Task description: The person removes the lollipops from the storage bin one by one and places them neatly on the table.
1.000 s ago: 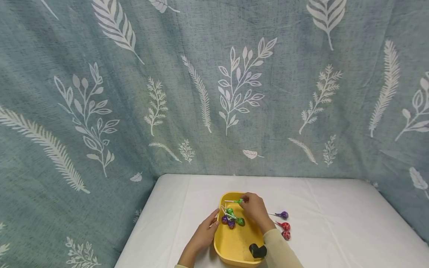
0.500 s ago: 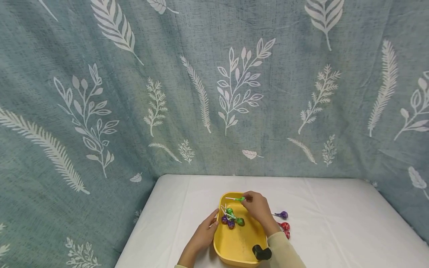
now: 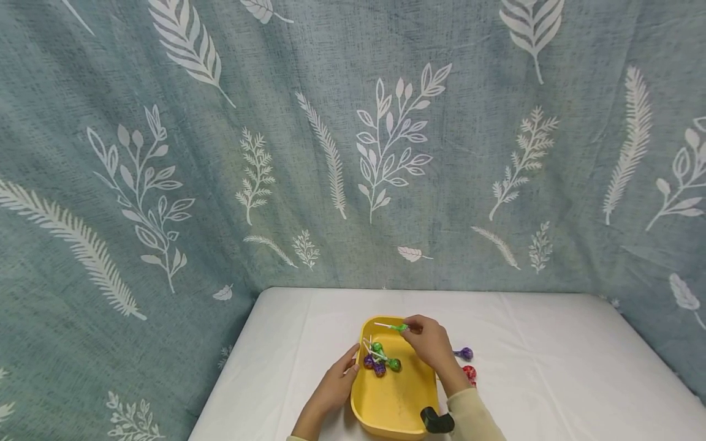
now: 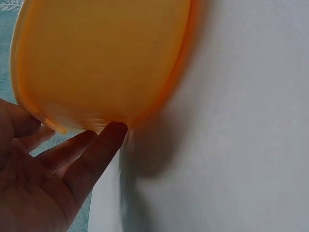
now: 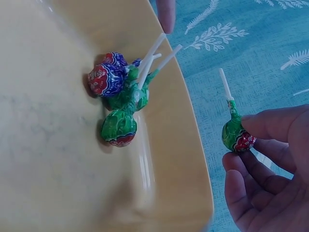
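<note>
My right hand point(image 3: 430, 340) pinches a green-wrapped lollipop point(image 5: 233, 134) by its candy head between thumb and fingers. In the head view the lollipop overlaps the far end of a yellow tray point(image 3: 394, 407), its white stick pointing left. My left hand point(image 3: 335, 383) touches the tray's left side with fairly straight fingers; in the left wrist view its fingertips point(image 4: 116, 129) rest on the outer wall. Inside the tray, against the left wall, green lollipops point(image 5: 119, 128) and purple lollipops point(image 5: 107, 80) lie bunched, their sticks crossing over the rim in the right wrist view.
Right of the tray, a purple lollipop point(image 3: 466, 353) and red lollipops point(image 3: 469, 372) lie on the white tablecloth point(image 3: 543, 361), partly hidden by the right arm. A black wrist device point(image 3: 437, 421) overlaps the tray's near right corner. A leaf-patterned curtain point(image 3: 331, 184) hangs behind.
My right hand has moved slightly right with the green lollipop, and its forearm now covers more of the red lollipops. The left hand and the tray have hardly moved.
</note>
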Tool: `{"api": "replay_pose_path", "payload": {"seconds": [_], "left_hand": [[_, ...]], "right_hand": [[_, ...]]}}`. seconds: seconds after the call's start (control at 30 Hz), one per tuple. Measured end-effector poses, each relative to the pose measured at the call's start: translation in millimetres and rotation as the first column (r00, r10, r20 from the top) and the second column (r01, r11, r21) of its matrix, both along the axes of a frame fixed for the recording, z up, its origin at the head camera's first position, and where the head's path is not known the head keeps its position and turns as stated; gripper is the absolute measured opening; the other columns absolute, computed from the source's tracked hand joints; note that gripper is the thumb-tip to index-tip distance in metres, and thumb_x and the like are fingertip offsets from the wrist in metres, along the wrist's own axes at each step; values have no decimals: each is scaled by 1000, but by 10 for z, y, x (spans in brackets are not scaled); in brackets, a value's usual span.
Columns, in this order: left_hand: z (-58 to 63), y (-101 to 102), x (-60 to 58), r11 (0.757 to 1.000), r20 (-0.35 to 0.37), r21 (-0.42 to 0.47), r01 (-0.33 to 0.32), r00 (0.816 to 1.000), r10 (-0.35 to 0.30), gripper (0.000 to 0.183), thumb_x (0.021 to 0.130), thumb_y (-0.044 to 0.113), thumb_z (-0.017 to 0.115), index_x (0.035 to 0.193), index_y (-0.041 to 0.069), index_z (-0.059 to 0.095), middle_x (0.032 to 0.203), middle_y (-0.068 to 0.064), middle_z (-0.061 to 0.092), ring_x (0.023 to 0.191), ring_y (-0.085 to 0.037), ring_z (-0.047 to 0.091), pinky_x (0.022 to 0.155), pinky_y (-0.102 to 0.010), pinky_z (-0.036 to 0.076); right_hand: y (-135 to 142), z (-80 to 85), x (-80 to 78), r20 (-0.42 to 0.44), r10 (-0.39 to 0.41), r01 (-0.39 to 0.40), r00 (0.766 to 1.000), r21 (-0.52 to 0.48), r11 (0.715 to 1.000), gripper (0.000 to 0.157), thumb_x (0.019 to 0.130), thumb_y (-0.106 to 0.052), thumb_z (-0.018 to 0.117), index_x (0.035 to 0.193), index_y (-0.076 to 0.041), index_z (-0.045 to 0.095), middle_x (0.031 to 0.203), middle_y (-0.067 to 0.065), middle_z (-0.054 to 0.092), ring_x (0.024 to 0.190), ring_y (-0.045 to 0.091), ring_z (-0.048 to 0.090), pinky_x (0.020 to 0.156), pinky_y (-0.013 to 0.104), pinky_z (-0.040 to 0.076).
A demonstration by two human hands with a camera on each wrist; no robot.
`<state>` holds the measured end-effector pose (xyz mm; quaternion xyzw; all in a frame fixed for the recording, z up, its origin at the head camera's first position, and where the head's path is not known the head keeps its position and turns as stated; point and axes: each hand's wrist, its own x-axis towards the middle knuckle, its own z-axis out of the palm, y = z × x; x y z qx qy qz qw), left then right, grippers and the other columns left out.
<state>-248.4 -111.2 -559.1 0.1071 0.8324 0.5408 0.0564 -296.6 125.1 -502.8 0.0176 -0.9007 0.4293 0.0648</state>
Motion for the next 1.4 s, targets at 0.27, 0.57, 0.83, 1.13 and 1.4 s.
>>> {"api": "replay_pose_path", "payload": {"seconds": [0.27, 0.57, 0.83, 1.13, 1.4], "left_hand": [[-15, 5, -14, 1000, 10, -7, -10, 1000, 10, 50, 108, 17, 49, 156, 11, 41, 143, -31, 51, 130, -48, 51, 106, -62, 42], [-7, 6, -2, 1000, 17, -6, -15, 1000, 16, 49, 107, 15, 49, 156, 11, 42, 142, -31, 52, 130, -48, 52, 106, -62, 42], [-16, 1, 0, 1000, 18, -2, -12, 1000, 12, 50, 107, 15, 49, 156, 10, 42, 142, -31, 52, 129, -48, 52, 106, -61, 43], [-20, 2, -3, 1000, 33, -9, -22, 999, 22, 49, 107, 16, 50, 156, 12, 42, 145, -29, 51, 133, -47, 49, 108, -63, 40], [-16, 1, -9, 1000, 36, -14, -27, 999, 28, 50, 107, 17, 50, 156, 12, 42, 145, -29, 51, 133, -47, 49, 108, -63, 39]], "right_hand": [[62, 61, 106, -48, -13, 13, 999, -10, 1000, 23, 93, -14, 72, 114, -5, 74, 105, 10, 72, 100, 31, 68, 85, 49, 58], [172, 36, 186, -79, -31, 28, 996, -32, 999, 25, 91, -15, 73, 113, -3, 73, 103, 10, 72, 100, 31, 68, 83, 47, 59], [268, -21, 285, -89, -45, 43, 995, -18, 999, 26, 91, -17, 74, 114, -5, 74, 103, 8, 73, 99, 30, 68, 85, 50, 57], [401, -70, 389, -85, -74, 71, 994, -42, 997, 26, 90, -15, 75, 113, -4, 74, 99, 5, 72, 94, 25, 67, 85, 48, 56], [503, -177, 437, -93, -135, 130, 986, -61, 990, 25, 89, -14, 75, 112, -5, 74, 96, 2, 72, 91, 19, 68, 83, 38, 54]]}}
